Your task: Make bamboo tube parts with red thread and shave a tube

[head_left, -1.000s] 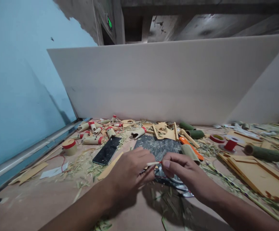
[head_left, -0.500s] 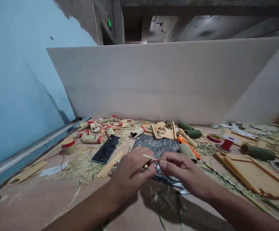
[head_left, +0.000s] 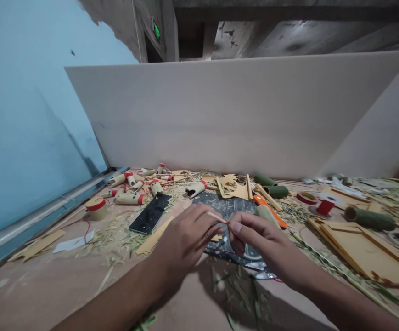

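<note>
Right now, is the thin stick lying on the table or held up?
Held up: the stick is pinched between the fingertips of the left hand and right hand, above the dark mat.

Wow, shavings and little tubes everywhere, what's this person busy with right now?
A person is working with bare hands over a dark cutting mat on a littered table. The left hand and the right hand pinch a thin stick between them, just above the mat; a bit of red shows at the end by the right fingertips. Nearby lie a phone, bamboo tubes with red bands, an orange utility knife and a red spool, none touched.
</note>
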A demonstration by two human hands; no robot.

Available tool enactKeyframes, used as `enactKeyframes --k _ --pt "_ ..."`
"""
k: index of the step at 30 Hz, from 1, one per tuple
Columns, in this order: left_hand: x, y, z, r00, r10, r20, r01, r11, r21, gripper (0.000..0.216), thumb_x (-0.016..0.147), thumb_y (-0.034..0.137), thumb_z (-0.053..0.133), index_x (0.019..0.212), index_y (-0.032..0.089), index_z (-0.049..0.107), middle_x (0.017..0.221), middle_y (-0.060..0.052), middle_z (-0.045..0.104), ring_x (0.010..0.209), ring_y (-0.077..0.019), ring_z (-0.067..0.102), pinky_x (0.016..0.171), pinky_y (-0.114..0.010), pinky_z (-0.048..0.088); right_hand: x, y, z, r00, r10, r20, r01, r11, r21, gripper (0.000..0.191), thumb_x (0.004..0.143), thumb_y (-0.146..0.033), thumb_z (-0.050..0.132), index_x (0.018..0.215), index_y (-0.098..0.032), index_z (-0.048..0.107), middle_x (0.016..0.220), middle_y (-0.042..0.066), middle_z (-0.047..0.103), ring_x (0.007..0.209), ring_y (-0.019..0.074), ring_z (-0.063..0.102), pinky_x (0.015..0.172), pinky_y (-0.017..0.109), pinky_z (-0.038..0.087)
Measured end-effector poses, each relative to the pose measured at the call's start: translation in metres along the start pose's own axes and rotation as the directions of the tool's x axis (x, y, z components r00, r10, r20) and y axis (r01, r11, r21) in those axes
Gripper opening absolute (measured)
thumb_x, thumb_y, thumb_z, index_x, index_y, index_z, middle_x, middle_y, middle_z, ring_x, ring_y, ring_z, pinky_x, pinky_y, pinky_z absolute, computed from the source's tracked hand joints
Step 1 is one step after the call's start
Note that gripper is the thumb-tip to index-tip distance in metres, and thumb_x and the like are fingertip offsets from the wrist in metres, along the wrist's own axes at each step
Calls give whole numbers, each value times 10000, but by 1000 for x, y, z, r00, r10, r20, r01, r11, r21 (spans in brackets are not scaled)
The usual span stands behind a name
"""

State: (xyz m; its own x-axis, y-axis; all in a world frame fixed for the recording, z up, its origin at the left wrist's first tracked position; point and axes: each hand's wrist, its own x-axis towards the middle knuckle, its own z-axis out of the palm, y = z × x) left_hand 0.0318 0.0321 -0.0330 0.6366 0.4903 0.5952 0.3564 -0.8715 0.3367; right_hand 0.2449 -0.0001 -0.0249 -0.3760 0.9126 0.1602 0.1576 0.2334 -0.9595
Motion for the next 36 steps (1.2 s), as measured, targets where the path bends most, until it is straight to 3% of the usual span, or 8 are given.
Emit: enactKeyframes --k 9,14,21,30,36 --pt "-4 -2 -2 997 -28 68 21 994 105 168 1012 221 524 907 195 652 869 -48 704 804 -220 623 747 -330 461 3 5 10 999 19 34 -19 1000 -11 451 1002 -601 571 756 -223 551 716 -21 513 694 158 457 669 298 363" --pt "-5 -10 4 990 -56 127 35 987 158 124 979 188 549 899 193 644 855 -39 701 773 -218 645 703 -310 462 6 18 15 997 58 -44 -57 998 24 452 983 -593 593 730 -223 529 679 -41 447 658 150 385 626 294 312" --pt "-4 -16 8 998 34 50 -42 982 183 102 868 144 581 849 193 669 766 -10 686 706 -197 629 662 -298 427 4 24 16 995 93 -22 -89 987 131 393 972 -506 626 723 -213 546 666 -52 417 632 139 305 592 295 234" --pt "-4 -15 6 995 90 40 -96 980 172 228 913 104 533 820 198 719 833 2 758 745 -163 682 675 -290 431 1 14 16 996 83 20 -85 985 147 415 934 -524 662 683 -215 544 645 -52 417 614 138 287 581 295 234" --pt "-3 -8 2 998 52 34 -56 990 128 231 972 160 554 796 204 697 825 10 757 713 -162 667 668 -290 414 -1 12 13 996 50 75 -60 988 141 416 946 -547 672 714 -210 598 657 -41 458 616 136 343 595 284 288"
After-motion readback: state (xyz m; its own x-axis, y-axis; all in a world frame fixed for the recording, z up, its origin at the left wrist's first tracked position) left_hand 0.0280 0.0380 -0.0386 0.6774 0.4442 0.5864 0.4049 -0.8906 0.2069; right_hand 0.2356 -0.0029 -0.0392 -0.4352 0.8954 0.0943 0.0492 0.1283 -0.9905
